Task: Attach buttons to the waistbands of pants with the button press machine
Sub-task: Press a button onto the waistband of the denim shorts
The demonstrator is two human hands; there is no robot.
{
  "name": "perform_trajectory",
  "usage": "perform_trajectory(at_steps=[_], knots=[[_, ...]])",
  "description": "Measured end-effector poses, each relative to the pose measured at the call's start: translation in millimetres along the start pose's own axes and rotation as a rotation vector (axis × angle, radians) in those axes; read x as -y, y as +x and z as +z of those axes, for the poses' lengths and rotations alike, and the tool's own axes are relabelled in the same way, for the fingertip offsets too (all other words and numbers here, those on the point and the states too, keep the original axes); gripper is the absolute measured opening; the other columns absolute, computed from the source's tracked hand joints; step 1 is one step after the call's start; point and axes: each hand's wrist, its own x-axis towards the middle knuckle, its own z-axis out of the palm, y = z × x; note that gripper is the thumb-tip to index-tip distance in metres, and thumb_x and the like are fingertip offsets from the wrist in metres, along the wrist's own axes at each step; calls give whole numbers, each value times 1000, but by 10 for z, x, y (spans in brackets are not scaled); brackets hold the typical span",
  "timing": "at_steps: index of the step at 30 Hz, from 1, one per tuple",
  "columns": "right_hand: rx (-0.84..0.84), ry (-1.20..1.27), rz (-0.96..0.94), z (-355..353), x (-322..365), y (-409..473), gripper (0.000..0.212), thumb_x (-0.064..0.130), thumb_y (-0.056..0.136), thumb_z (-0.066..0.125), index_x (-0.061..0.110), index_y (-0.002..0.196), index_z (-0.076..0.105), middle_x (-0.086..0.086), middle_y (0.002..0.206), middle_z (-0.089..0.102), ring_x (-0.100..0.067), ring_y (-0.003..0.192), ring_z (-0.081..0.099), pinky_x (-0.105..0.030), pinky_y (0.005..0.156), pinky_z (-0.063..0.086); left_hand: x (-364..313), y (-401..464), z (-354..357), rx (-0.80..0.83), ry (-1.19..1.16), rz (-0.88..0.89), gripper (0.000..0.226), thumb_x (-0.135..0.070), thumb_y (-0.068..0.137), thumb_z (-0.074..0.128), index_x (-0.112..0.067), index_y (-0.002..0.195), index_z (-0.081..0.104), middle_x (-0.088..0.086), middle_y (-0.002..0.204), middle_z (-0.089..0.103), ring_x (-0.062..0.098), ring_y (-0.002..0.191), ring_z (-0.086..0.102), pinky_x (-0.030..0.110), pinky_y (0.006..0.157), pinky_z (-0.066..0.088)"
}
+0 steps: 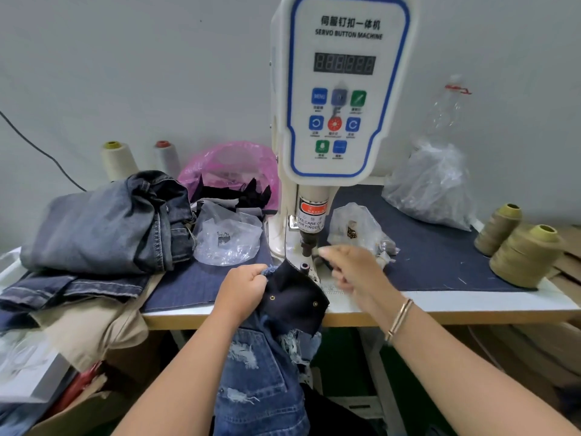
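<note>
The left hand (243, 291) is clenching the waistband (290, 286), which is lying at its 3 o'clock, just below the machine's lower die (304, 266); the blurred right hand (352, 272), grip unreadable, is hovering nearer the die.

Even, soft indoor light; faint shadows. Right hand (352, 272) motion-blurred. Wide-angle bending at edges; machine panel (344, 86) bows. Slight overall softness.
</note>
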Motion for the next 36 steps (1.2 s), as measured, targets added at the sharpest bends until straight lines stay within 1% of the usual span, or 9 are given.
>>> perform_trajectory(at_steps=[3,8,12,17,21,25,30,33,36], knots=[[171,328,178,130,-25,-95,18,11,92,58,11,75,52,4,55,40,-3,37,31,-14,31,20,-12,-15,-1,-1,-7,-2,24,-21,64,33,1,65,42,7,58,37,19,59,31,32,60,24],[246,573,365,198,43,-137,12,13,93,55,11,82,51,3,54,44,-4,35,32,-15,30,24,-19,-24,-12,3,-13,3,21,-21,64,33,-1,64,40,3,56,35,17,56,29,32,58,22],[233,610,395,186,48,-155,14,13,92,57,11,80,52,3,54,45,-5,35,33,-15,30,26,-8,-10,-6,-1,-21,1,20,-21,64,33,-2,63,40,3,56,35,17,56,29,31,58,22],[198,572,399,210,33,-200,4,10,87,62,9,84,59,3,53,45,-4,35,33,-14,30,24,-3,-12,-7,1,-12,-1,27,-21,64,33,2,68,47,7,58,41,18,57,33,32,58,24],[252,687,460,220,83,-252,26,9,64,69,10,86,56,3,51,42,-5,33,32,-14,28,24,-6,-18,-8,2,-12,2,24,-21,65,33,0,66,45,6,57,39,18,57,32,32,58,25],[271,903,529,202,108,-330,21,3,69,64,3,90,60,4,53,37,-5,33,31,-15,28,24,-17,-18,-13,12,-21,7,14,-21,65,33,-8,60,38,2,54,36,18,55,29,32,57,23],[236,1063,509,318,115,-477,16,-1,72,59,8,85,53,6,62,29,-6,36,30,-13,31,22,-12,-22,-4,0,-5,3,11,-21,65,34,-18,55,30,-5,51,31,17,55,27,32,55,21],[286,972,479,557,90,-672,17,1,77,57,1,91,67,3,60,35,-6,39,31,-14,31,25,-14,-35,-6,23,-8,-23,13,-26,62,36,-16,54,38,3,50,39,15,54,33,36,54,28],[310,432,263,926,140,-659,17,6,90,55,5,98,70,5,54,46,-5,43,36,-15,36,26,-68,-41,50,25,-136,-159,7,-28,64,45,-23,60,44,-7,49,52,12,54,43,28,51,35]])
